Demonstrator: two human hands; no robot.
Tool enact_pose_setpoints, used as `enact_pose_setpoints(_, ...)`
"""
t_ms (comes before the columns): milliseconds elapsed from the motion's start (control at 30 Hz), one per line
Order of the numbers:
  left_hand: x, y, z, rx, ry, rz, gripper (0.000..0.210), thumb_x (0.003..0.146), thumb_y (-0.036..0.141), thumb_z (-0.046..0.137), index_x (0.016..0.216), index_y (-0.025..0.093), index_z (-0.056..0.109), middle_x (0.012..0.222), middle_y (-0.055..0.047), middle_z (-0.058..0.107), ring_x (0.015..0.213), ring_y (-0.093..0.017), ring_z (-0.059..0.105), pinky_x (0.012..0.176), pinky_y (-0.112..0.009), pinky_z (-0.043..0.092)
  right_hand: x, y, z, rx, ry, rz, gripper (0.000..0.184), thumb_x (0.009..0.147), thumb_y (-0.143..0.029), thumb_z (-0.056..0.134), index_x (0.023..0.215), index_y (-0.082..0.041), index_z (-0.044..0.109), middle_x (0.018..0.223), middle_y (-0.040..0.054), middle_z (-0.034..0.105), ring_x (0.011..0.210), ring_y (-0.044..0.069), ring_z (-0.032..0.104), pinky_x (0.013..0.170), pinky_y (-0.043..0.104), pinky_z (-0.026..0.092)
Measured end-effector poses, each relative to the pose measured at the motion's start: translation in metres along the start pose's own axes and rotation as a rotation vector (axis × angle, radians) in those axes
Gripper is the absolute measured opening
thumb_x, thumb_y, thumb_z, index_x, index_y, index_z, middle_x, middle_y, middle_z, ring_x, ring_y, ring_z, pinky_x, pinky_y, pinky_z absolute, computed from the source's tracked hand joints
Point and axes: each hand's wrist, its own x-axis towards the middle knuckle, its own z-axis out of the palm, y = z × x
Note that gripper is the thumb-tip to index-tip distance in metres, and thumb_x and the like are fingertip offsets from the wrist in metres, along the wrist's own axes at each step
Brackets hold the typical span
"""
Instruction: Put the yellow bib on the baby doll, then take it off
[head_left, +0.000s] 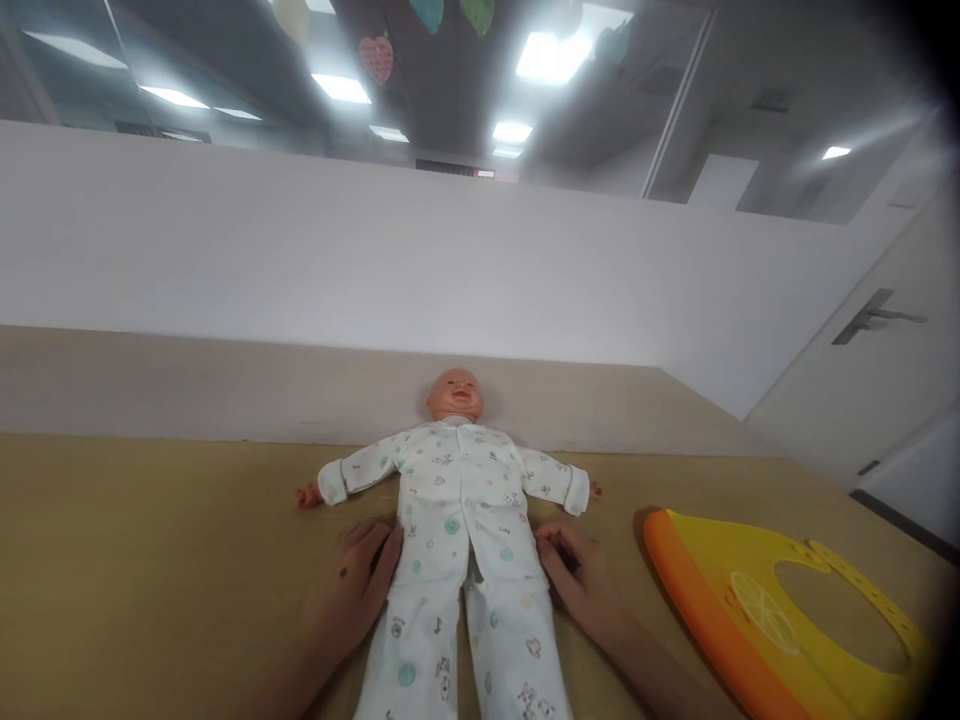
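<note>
A bald baby doll [448, 535] lies face up on a tan table [187, 560], head at the far side, legs running toward the viewer and out of the frame. Its arms spread outward. It wears a white shirt [431, 485] and matching trousers [420, 645], printed with small pictures and green dots; the shirt front parts toward the hem.

The doll lies between the person's two bare hands. The left hand [367, 568] rests beside one side of its waist, the right hand [574, 562] beside the other. Both have curled fingers, the tips at the shirt's edges; whether they pinch the cloth, I cannot tell.

To the right, apart from the right hand, lies a yellow bib [712, 560] with a citrus-slice print, a neck loop and a thick orange edge. Whether that edge forms a pocket, or holds anything, cannot be seen.

Behind are a white wall [450, 260], glass panes [247, 75] above it, and a door [911, 270] at right.
</note>
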Motion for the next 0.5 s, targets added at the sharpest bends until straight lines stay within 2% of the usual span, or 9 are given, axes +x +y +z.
enact_pose_setpoints(367, -0.0005, -0.0017, -0.0007, 0.031, -0.020, 0.009, 0.036, 0.094, 0.044, 0.036, 0.076, 0.023, 0.060, 0.084, -0.005, 0.066, 0.087, -0.023, 0.060, 0.085, -0.039, 0.046, 0.0016, 0.0027, 0.0029, 0.033, -0.011, 0.035, 0.026, 0.090, -0.039, 0.044, 0.085, -0.018, 0.056, 0.072, 0.0026, 0.063, 0.065, 0.017, 0.057, 0.060, 0.027, 0.045)
enact_pose_setpoints(500, -0.0016, -0.0037, 0.0020, 0.030, 0.033, 0.030, 0.038, 0.093, 0.045, 0.036, 0.077, 0.022, 0.061, 0.084, -0.006, 0.066, 0.086, -0.023, 0.061, 0.084, -0.038, 0.048, 0.0009, 0.0042, 0.0034, 0.046, -0.022, 0.055, 0.027, 0.090, -0.040, 0.043, 0.085, -0.018, 0.056, 0.072, 0.0023, 0.062, 0.065, 0.016, 0.057, 0.061, 0.026, 0.044)
